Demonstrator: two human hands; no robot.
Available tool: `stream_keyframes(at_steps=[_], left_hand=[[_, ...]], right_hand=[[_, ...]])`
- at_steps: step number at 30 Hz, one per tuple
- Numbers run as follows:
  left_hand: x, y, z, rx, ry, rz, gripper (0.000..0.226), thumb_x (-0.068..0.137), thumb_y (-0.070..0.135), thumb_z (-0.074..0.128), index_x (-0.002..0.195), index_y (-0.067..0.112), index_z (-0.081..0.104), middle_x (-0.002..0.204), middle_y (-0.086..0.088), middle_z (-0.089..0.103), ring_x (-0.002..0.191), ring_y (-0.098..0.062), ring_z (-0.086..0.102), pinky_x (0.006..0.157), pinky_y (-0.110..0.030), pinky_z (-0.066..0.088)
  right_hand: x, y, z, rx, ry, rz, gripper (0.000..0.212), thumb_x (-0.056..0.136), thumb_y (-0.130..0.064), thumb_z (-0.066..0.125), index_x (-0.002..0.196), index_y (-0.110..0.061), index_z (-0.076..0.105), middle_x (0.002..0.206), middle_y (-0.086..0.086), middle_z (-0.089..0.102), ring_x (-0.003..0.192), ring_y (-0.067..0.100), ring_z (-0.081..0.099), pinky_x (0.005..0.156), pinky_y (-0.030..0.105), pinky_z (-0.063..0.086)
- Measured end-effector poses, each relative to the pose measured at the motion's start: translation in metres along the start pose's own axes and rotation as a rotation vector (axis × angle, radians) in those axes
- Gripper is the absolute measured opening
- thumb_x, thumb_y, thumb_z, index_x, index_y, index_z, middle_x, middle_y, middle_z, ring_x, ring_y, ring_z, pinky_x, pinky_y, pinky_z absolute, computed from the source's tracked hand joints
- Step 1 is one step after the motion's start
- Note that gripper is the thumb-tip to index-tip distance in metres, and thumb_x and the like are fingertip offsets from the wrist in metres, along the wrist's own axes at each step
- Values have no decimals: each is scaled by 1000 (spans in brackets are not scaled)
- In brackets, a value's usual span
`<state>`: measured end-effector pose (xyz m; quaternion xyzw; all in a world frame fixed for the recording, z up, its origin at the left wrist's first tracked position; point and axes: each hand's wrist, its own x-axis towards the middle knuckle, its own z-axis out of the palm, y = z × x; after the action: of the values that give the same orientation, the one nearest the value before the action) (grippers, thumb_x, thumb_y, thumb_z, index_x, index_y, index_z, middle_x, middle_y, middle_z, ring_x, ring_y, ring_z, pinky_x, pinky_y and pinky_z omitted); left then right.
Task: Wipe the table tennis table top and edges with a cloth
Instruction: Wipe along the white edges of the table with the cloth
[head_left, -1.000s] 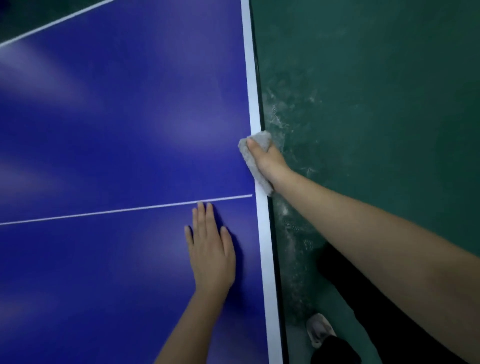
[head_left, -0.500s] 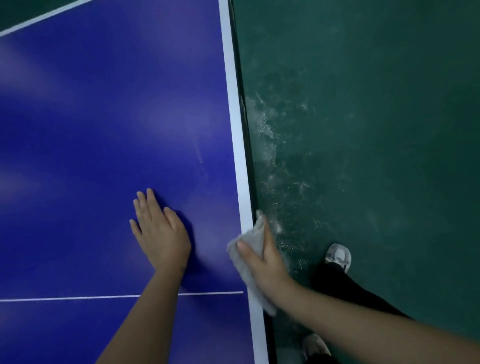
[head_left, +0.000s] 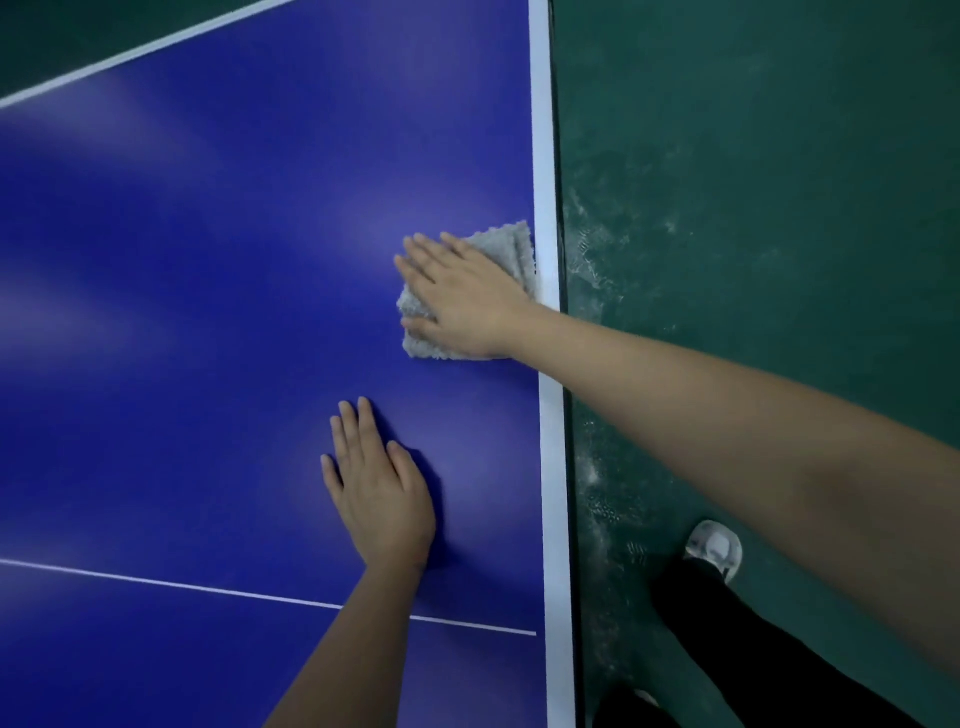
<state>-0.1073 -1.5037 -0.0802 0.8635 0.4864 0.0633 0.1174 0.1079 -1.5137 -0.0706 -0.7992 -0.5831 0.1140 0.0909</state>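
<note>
Here the grey cloth (head_left: 511, 247) lay folded flat on the blue desk (head_left: 208, 312), just inside the white edge stripe (head_left: 553, 467), with 1 corner touching it. The right hand (head_left: 467, 301) pressed down on it with the palm, probably so the whole pad would rub the surface rather than bunch up. Its grip was fully open: fingers straight, pointing away from the stripe, curled round nothing. The left hand (head_left: 382, 499) lay nearer the person, also inside the stripe and apart from the cloth, likely bracing the body for the reach. Its grip was open too, fingers flat on the bare desk, holding nothing.
</note>
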Motion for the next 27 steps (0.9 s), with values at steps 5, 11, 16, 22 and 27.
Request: stream_keyframes(at_steps=[5,11,16,22,27], left_hand=[[0,-3,-1,-33,7,5,51,98,10,32,148,17,23,156,3,18,144,-10,9,116,-32,1],[-1,-2,-1,-27,12,5,49,100,13,28,148,17,22,156,3,17,144,-9,8,117,-32,0],[-1,-1,0,-1,9,-4,50,99,14,29,148,16,21,156,2,17,144,-10,8,117,-34,2],[-2,-2,-1,1,-3,-9,49,100,14,30,148,17,21,155,5,16,142,-5,6,118,-33,2],[-3,10,-7,-1,7,-56,50,94,9,36,144,8,32,152,-8,29,141,-22,25,116,-46,14]], right_hand=[[-81,-24,17,91,-117,-406,61,100,-43,32,150,-11,19,158,7,15,146,17,12,115,29,-4],[-174,-20,44,289,114,-367,52,90,-32,58,137,-10,49,143,4,46,134,18,41,114,38,13],[-138,-10,47,914,389,275,61,99,-34,41,149,-25,7,154,-14,0,145,7,-4,119,31,0],[-37,48,10,1552,568,751,66,100,-38,39,151,-24,0,159,-3,9,146,17,14,118,38,19],[-35,48,8,1606,569,767,62,97,-38,44,150,-28,14,152,-5,32,135,13,38,112,40,33]])
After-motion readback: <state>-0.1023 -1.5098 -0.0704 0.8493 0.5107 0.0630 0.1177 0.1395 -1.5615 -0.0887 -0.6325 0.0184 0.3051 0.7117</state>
